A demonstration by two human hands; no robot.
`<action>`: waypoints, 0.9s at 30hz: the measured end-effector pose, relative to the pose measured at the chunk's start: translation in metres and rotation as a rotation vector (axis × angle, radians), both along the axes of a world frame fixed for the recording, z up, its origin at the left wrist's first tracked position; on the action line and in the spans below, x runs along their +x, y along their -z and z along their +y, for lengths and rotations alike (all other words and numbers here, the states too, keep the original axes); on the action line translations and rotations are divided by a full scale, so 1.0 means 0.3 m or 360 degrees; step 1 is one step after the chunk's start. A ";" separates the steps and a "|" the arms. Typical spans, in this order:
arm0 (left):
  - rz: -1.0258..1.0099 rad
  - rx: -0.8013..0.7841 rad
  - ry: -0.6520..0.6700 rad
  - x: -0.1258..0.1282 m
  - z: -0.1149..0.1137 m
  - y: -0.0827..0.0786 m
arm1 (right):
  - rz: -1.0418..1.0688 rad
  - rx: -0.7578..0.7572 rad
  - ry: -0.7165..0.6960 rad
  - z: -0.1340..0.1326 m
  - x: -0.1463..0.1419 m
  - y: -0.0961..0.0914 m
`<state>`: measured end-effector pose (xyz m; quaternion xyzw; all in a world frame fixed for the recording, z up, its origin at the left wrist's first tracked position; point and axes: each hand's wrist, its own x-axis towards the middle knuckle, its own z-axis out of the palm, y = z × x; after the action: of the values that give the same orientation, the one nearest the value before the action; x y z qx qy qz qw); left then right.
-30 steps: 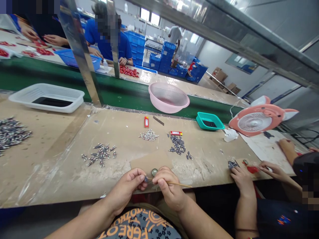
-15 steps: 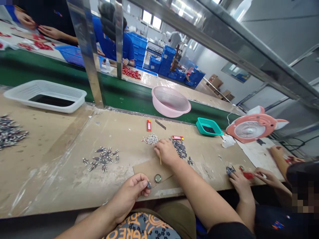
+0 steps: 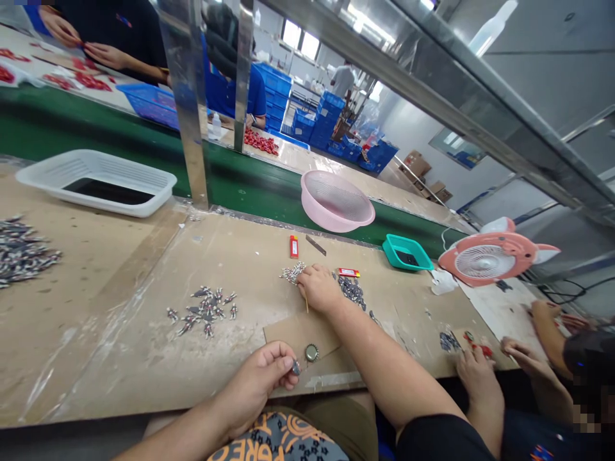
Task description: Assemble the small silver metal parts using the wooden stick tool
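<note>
My left hand (image 3: 275,370) is closed in a pinch on a small dark grey piece (image 3: 296,367), just left of a bottle cap (image 3: 311,352) on a cardboard sheet (image 3: 283,330). My right hand (image 3: 319,288) grips a thin wooden stick (image 3: 307,303) that points down out of its fingers. Its fingertips are at the edge of a pile of small black-and-white pieces (image 3: 291,273) and partly cover it. Right of that hand lies a heap of dark grey pieces (image 3: 353,291). Several grey-and-white joined pieces (image 3: 206,310) lie scattered to the left.
Two red boxes (image 3: 294,246) and a metal blade (image 3: 316,244) lie beyond my right hand. Farther back stand a pink basin (image 3: 336,221), a teal tray (image 3: 408,261) and a white tray (image 3: 96,205). A pig-shaped fan (image 3: 494,259) and a co-worker's hands (image 3: 478,374) are at right.
The view has shifted slightly. My right hand has moved a little left, closer over the black-and-white pile. My left hand keeps its pinch near the bottle cap. The co-worker's hand has uncovered some grey pieces.
</note>
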<state>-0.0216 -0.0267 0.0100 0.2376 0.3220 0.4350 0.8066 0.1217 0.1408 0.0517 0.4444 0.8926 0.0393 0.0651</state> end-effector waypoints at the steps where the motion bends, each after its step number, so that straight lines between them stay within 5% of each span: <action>1: 0.0008 -0.0001 -0.0003 0.000 0.000 -0.001 | 0.0001 -0.0009 0.0005 0.004 0.002 0.000; 9: 0.0011 -0.0016 -0.0102 -0.005 -0.011 -0.019 | 0.0128 -0.0060 -0.0038 -0.028 -0.020 -0.044; 16: 0.0114 0.0157 -0.0455 -0.033 -0.005 -0.027 | 0.1184 -0.0581 -0.0108 -0.294 -0.005 -0.108; 20: 0.0208 0.0235 -0.0544 -0.031 -0.009 -0.022 | 0.1261 -0.0626 0.0012 -0.382 0.004 -0.100; 27: 0.0421 0.0401 -0.0552 -0.024 -0.027 -0.028 | 0.1202 -0.0548 0.0020 -0.406 -0.004 -0.100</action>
<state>-0.0289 -0.0349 0.0185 0.3322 0.4040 0.5686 0.6349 0.1205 0.0189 0.0817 0.4157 0.8445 -0.2767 -0.1934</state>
